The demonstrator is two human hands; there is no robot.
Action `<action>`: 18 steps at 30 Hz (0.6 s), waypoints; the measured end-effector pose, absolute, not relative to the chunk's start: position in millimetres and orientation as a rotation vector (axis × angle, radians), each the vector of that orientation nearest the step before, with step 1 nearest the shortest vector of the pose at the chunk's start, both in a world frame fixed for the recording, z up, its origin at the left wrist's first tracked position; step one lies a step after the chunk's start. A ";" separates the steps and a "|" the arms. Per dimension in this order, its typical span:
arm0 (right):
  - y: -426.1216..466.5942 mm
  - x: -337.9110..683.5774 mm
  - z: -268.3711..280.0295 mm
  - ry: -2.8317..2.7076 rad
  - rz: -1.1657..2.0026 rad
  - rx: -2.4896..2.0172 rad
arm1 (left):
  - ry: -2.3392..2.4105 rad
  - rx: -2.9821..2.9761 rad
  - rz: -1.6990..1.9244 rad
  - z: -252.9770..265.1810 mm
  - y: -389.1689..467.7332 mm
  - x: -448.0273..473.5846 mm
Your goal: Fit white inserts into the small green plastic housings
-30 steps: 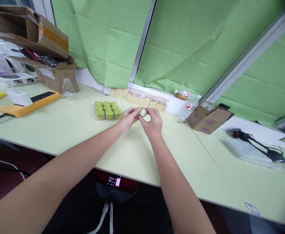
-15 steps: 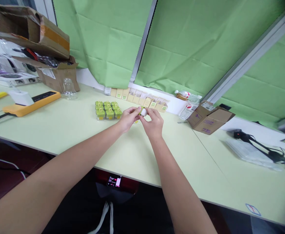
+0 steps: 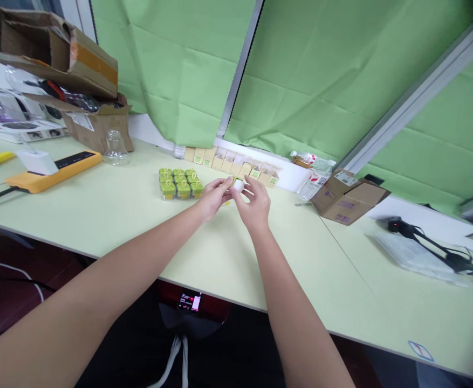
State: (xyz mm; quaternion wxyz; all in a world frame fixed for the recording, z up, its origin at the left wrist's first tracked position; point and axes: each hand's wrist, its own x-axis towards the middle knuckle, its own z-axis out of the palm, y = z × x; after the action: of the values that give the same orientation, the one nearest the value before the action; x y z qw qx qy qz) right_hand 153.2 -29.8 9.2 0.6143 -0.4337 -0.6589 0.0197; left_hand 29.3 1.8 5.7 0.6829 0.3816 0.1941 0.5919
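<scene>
Over the middle of the table, my left hand (image 3: pixel 214 198) pinches a small green-and-white object (image 3: pixel 238 185) between thumb and fingers. My right hand (image 3: pixel 257 207) is at its other side, with the thumb against the white part and the fingers curved around it. The exact kind of the object cannot be made out, as the fingers cover much of it. Just below the hands, part of a clear item with a yellow spot (image 3: pixel 228 203) shows on the table. To the left stand several small clear containers with green lids (image 3: pixel 183 188), grouped in rows.
Small tan cartons (image 3: pixel 228 160) line the wall behind my hands. Plastic bottles (image 3: pixel 311 182) and a cardboard box (image 3: pixel 347 198) are to the right, then a black strapped device (image 3: pixel 430 242). On the left are a yellow power strip (image 3: pixel 64 171), a clear jar (image 3: pixel 116 148) and stacked boxes (image 3: pixel 98 124).
The white part of the object now faces more toward me, and the right fingers have lifted and spread slightly around it. The left hand keeps its hold in nearly the same place.
</scene>
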 end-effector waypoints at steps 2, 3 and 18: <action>-28.4 155.4 11.1 -1.430 0.345 -1.004 | 0.400 0.858 1.288 4.8 2.3 27.6; -28.0 156.9 12.3 -1.395 0.483 -1.001 | 0.390 0.865 1.268 4.5 2.3 26.8; -38.5 166.4 24.3 -1.204 1.066 -0.890 | 0.563 0.905 1.235 10.1 2.2 25.7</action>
State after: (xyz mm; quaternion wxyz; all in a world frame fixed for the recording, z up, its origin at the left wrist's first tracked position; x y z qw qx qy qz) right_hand 166.4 -38.5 24.3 0.6067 -0.3849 -0.5208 0.4609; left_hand 25.7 2.2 10.1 0.6852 0.4039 0.2515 0.5514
